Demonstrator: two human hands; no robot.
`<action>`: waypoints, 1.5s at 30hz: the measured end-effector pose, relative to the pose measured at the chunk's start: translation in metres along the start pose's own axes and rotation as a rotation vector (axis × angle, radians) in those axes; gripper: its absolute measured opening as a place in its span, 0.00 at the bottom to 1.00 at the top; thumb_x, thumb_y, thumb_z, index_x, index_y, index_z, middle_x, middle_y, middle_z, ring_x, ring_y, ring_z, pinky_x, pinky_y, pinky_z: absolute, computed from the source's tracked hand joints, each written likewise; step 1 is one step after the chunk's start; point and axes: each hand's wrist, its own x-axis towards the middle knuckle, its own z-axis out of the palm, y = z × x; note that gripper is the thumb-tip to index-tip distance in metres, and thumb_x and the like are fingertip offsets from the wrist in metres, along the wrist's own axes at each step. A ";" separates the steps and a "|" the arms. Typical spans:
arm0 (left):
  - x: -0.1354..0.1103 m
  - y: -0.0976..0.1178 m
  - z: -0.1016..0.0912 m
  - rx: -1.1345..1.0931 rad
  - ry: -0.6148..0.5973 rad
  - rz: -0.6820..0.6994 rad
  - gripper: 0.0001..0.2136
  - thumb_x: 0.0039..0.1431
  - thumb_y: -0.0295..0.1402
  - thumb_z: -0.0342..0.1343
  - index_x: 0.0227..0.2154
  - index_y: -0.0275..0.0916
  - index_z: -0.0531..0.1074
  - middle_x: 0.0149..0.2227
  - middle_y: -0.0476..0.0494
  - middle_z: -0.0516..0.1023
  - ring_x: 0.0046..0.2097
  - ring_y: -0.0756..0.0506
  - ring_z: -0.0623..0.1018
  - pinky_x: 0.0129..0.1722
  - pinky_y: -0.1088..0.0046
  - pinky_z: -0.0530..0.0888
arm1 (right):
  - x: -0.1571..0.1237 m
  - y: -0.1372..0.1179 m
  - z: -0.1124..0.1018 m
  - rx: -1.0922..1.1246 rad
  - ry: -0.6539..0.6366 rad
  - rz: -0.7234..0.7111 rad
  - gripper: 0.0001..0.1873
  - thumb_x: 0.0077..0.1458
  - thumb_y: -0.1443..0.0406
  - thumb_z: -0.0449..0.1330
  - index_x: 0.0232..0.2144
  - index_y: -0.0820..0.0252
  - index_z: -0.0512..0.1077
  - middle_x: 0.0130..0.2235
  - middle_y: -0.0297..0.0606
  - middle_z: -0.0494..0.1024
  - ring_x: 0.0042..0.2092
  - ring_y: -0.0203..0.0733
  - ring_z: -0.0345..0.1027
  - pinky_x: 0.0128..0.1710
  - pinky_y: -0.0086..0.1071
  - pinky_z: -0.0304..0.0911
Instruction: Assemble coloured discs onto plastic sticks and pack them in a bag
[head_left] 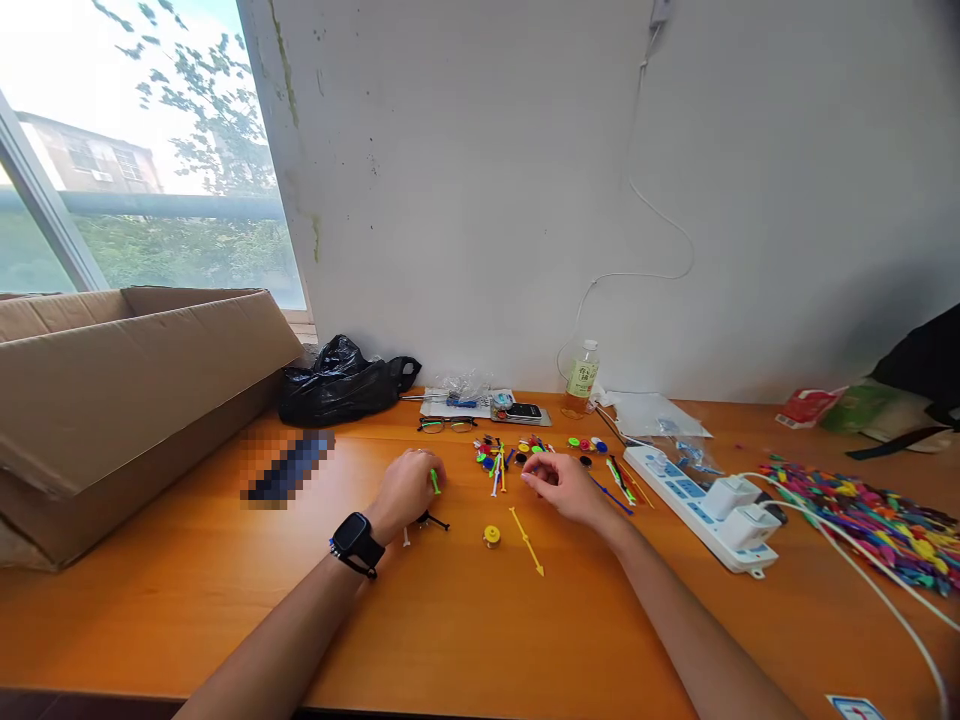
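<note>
On the left of the work area, my left hand (409, 490), with a black watch on its wrist, has its fingers closed on a small green plastic stick (434, 481). Below that hand lie a black stick piece (436, 522) and a white one (406, 537), partly hidden. My right hand (562, 485) is curled with thumb and fingertips close together; whether anything small is between them is hidden. Just beyond it sits a black disc (521, 460). Between the hands lie a yellow round piece (491, 537) and a long yellow arrow-tipped stick (528, 542).
A pile of colourful plastic pieces (491, 460) lies ahead. Eyeglasses (447, 425), a bottle (582, 380) and a black bag (341, 385) stand near the wall. On the right are a power strip (697, 510) and a colourful heap (877, 520); a cardboard box (150, 390) is at left.
</note>
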 end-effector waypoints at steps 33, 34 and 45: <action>-0.020 0.034 0.025 -0.367 -0.104 0.416 0.05 0.57 0.39 0.64 0.29 0.46 0.83 0.28 0.45 0.81 0.33 0.44 0.81 0.34 0.72 0.72 | -0.019 -0.027 0.030 -0.291 -0.189 -0.197 0.05 0.53 0.70 0.62 0.26 0.58 0.71 0.25 0.31 0.75 0.27 0.35 0.64 0.28 0.28 0.52; -0.021 0.034 0.024 -0.371 -0.111 0.403 0.05 0.58 0.38 0.64 0.30 0.46 0.83 0.27 0.46 0.81 0.32 0.44 0.81 0.33 0.73 0.71 | -0.020 -0.027 0.029 -0.287 -0.221 -0.200 0.06 0.51 0.71 0.62 0.25 0.58 0.70 0.25 0.31 0.74 0.27 0.35 0.63 0.27 0.27 0.51; -0.020 0.035 0.021 -0.259 -0.142 0.390 0.03 0.58 0.32 0.63 0.32 0.44 0.81 0.27 0.48 0.82 0.27 0.48 0.76 0.28 0.73 0.64 | -0.022 -0.027 0.028 -0.214 -0.325 -0.109 0.09 0.43 0.75 0.60 0.27 0.58 0.68 0.27 0.30 0.73 0.28 0.35 0.63 0.27 0.26 0.52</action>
